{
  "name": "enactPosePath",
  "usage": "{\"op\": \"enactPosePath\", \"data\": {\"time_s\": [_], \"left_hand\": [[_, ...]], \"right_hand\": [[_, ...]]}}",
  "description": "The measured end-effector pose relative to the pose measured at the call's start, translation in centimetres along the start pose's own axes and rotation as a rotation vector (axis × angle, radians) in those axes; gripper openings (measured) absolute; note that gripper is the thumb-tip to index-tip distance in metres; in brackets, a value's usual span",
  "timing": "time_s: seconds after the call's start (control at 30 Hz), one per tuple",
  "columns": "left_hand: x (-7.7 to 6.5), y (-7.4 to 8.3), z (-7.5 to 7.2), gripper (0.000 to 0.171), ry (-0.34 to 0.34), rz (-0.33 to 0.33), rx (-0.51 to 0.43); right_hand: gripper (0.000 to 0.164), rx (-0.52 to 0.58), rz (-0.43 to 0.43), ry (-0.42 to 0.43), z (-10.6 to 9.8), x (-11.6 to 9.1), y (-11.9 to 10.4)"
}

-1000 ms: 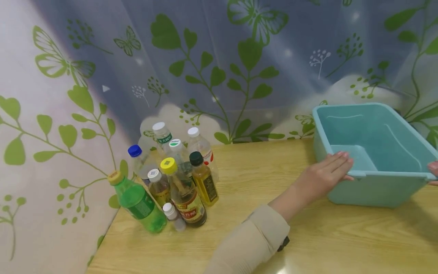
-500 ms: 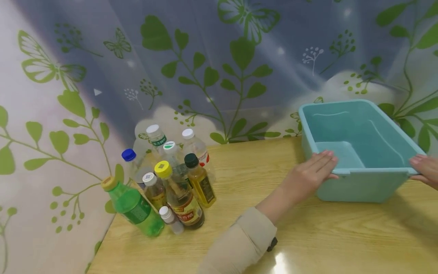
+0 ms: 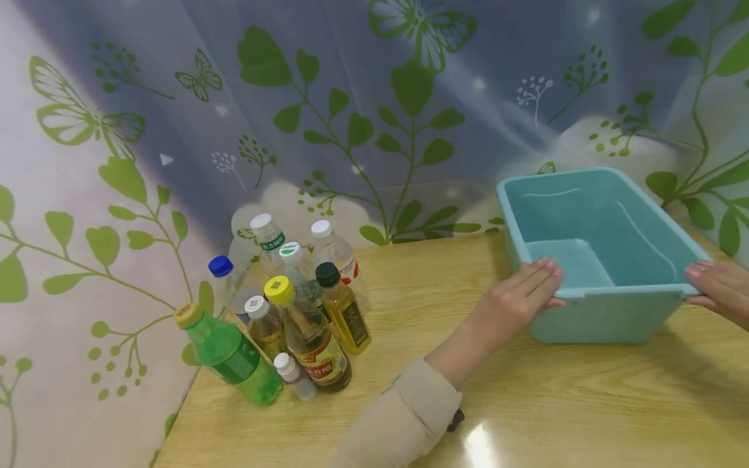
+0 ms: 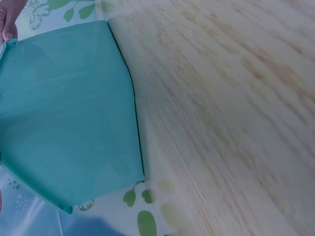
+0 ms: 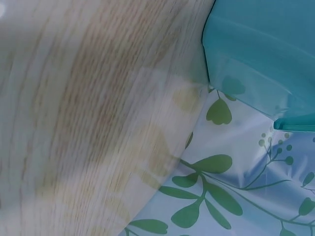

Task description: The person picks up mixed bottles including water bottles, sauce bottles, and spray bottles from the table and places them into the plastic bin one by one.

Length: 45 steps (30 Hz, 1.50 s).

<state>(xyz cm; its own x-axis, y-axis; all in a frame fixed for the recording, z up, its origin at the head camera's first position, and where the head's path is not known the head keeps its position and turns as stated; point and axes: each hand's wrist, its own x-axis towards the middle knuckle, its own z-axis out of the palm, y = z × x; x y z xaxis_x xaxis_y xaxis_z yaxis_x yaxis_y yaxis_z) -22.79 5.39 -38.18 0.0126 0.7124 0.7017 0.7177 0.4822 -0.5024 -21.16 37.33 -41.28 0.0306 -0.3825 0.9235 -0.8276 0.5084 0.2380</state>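
Observation:
A light teal plastic bin [image 3: 608, 317] with an open top stands at the right of the table, its bare floor showing inside. My left hand [image 3: 523, 294] holds the near left corner of its rim, fingers laid over the edge and thumb below. At the near right corner my right hand [image 3: 722, 291] grips the rim in the same way. The left wrist view shows the bin's outer wall [image 4: 74, 113] close to the wood, with fingers of the right hand [image 4: 7, 20] at the far corner. In the right wrist view another side of the bin [image 5: 261, 54] appears; the right hand is hidden there.
Several bottles cluster at the left of the wooden table [image 3: 427, 279], among them a green soda bottle [image 3: 236, 357], a yellow-capped dark sauce bottle [image 3: 320, 357], an oil bottle [image 3: 348, 318] and a small white-capped bottle [image 3: 295, 377]. A leaf-patterned curtain [image 3: 328, 130] hangs behind.
The bin has slid left across the table toward the bottles, both hands staying on its rim. More of the right hand has come into the head view, which has also shifted slightly.

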Motion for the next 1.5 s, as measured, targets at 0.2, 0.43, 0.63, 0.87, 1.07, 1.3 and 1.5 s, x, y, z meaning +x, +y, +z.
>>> {"op": "enactPosePath", "data": {"time_s": [0.2,0.43,0.63,0.87,1.07,1.3,1.5], "left_hand": [[-0.6,-0.3,-0.6,0.039,-0.002,-0.019,-0.015],[-1.4,-0.7,-1.3,0.039,0.007,-0.024,-0.011],[-2.0,-0.9,-1.8,0.039,0.017,-0.014,0.029],[-2.4,-1.2,-2.2,0.04,-0.015,0.001,0.02],[-2.9,-1.3,-3.0,0.039,-0.027,-0.008,0.004],[-3.6,-1.4,-3.9,0.039,-0.007,-0.022,0.0],[-4.3,-1.4,-4.7,0.04,-0.003,-0.026,-0.006]], "right_hand": [[0.04,-0.053,0.018,0.003,-0.2,0.0,-0.7],[0.04,-0.114,0.01,-0.227,-1.1,3.9,-3.6],[0.042,-0.096,-0.017,-0.245,-0.8,3.9,-3.4],[0.045,-0.07,0.015,-0.165,0.1,4.3,-3.9],[0.042,-0.025,0.003,-0.13,0.9,4.4,-4.2],[0.043,-0.041,-0.024,-0.206,0.7,4.8,-4.7],[0.044,-0.058,-0.035,-0.269,0.5,5.1,-5.5]]}}
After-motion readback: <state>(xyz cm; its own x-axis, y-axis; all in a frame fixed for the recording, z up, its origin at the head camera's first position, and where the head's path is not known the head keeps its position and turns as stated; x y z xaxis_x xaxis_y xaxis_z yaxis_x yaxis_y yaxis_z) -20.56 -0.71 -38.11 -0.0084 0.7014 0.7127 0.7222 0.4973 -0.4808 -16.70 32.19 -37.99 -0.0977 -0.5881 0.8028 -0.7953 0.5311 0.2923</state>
